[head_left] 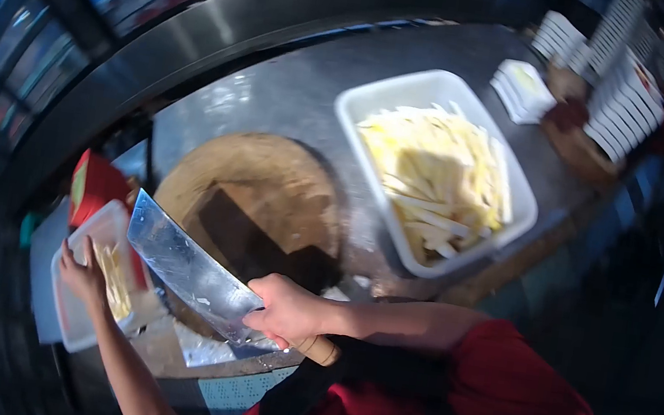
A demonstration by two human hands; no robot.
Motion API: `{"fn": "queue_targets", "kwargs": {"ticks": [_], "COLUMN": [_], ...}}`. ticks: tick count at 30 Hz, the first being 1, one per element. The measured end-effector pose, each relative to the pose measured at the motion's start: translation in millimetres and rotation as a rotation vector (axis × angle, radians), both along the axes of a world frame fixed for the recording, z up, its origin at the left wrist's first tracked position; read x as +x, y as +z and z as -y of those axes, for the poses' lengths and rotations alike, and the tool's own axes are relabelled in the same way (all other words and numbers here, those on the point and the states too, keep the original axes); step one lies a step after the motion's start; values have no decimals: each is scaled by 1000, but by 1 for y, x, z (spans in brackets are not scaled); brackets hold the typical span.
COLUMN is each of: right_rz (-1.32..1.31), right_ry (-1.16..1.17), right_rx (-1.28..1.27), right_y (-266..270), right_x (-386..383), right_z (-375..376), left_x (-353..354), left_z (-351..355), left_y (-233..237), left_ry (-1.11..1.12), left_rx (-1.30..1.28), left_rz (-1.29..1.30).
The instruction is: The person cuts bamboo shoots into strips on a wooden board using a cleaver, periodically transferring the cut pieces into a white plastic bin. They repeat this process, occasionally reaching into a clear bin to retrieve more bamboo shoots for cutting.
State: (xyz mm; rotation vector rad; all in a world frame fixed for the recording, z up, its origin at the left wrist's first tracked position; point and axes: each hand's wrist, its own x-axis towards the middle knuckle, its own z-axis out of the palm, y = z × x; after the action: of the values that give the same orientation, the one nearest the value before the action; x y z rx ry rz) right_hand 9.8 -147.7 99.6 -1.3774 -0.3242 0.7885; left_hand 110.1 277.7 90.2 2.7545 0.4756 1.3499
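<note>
My right hand (pixel 283 311) grips a cleaver (pixel 188 268) around its wooden handle (pixel 318 350) and the rear of the blade. The broad metal blade points to the left over the near edge of a round wooden chopping block (pixel 269 169), on which a dark shadow falls. At the far left, my left hand (pixel 87 279) reaches over a white plastic tub (pixel 64 329), fingers apart. Pale cut strips (pixel 115 283) lie inside that tub, just right of the hand. Nothing shows in the left hand's grasp.
A larger white tub (pixel 524 202) full of pale yellow strips (pixel 439 167) stands right of the block on the metal table (pixel 280 90). Stacked white containers (pixel 628 105) stand at the back right. Something red (pixel 95 187) sits behind the left tub.
</note>
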Motion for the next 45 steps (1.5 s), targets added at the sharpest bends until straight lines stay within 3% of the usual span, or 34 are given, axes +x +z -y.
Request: {"fn": "queue_targets", "kwargs": {"ticks": [2, 4, 5, 6, 7, 10, 11, 14, 16, 18, 22, 26, 28, 29, 32, 34, 36, 38, 40, 44, 45], "right_rz": [-44, -44, -106, 22, -2, -46, 56, -6, -121, -138, -150, -149, -157, -126, -118, -57, -11, -22, -31, 116, 289], "right_ry": [-143, -327, -410, -470, -632, -878, -965, -1227, -1412, -1583, -1581, -1434, -1376, -1281, -1079, -852, -675, -509, -382, -124, -58], "right_rx": [11, 82, -38, -127, 35, -190, -97, -212, -199, -125, -56, -4, 37, 11, 3, -120, -38, -131, -148, -171, -219], "right_y": [5, -5, 5, 4, -5, 24, 13, 18, 2, -2, -18, -16, -13, -13, -3, 4, -3, 11, 14, 22, 20], "right_x": [-9, -21, -25, -30, -44, -75, -90, -140, -170, -191, -203, -177, -156, -146, -106, -80, -57, -35, -14, 12, 18], "right_z": [34, 71, 93, 116, 137, 209, 232, 293, 324, 339, 370, 395, 403, 408, 403, 388, 370, 335, 303, 238, 220], "left_x": [23, 49, 60, 68, 72, 63, 56, 42, 31, 17, 1, -9, -17, -24, -40, -53, -67, -80, -96, -134, -139], "left_z": [62, 152, 194, 237, 285, 416, 450, 514, 535, 544, 546, 543, 539, 532, 495, 460, 431, 386, 348, 308, 312], "left_y": [4, 13, 9, 4, 4, 3, 1, -17, -26, -32, -36, -33, -20, -5, 29, 41, 45, 24, -4, -64, -69], "left_ry": [-198, -565, -640, -713, -849, -1189, -1327, -1716, -1787, -1850, -1716, -1642, -1660, -1567, -1314, -1103, -1035, -713, -496, -447, -443], "left_rx": [-99, -266, -223, -177, -150, -105, -91, 63, 141, 250, 288, 327, -73, -311, -540, -538, -546, -101, 153, -117, -124], "left_rz": [-61, -113, -99, -87, -143, -391, -479, -804, -1051, -962, -974, -859, -759, -849, -603, -389, -250, -268, -306, -432, -385]}}
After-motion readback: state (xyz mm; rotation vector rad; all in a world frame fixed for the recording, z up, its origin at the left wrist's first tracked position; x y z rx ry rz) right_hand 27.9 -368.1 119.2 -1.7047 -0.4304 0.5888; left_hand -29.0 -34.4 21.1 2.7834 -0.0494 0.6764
